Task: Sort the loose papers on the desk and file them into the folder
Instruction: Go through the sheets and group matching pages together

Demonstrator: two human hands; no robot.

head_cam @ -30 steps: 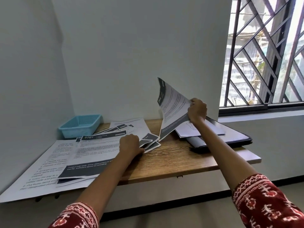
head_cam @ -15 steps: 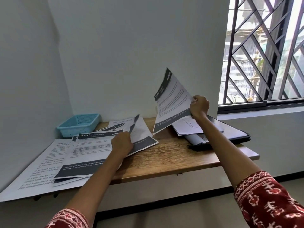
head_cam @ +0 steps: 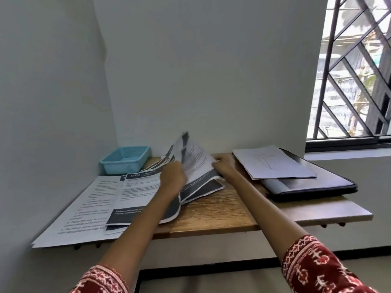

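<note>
Papers [head_cam: 196, 163] between left hand [head_cam: 172, 178] and right hand [head_cam: 224, 166].

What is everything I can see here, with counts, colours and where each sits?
desk: one, wood-brown, against the white wall.
basket: one, light blue plastic, back left of the desk.
loose papers: several, exact count unclear, white with dark bands, spread over the desk's left half; a few lifted between the hands.
folder: one, black, lying open on the desk's right side.
sheet: one, white with a faint line drawing, on the folder.
window: one, dark diagonal grille, upper right.
sleeves: two, red patterned.
left hand: holds lifted papers.
right hand: grips their right edge.
</note>
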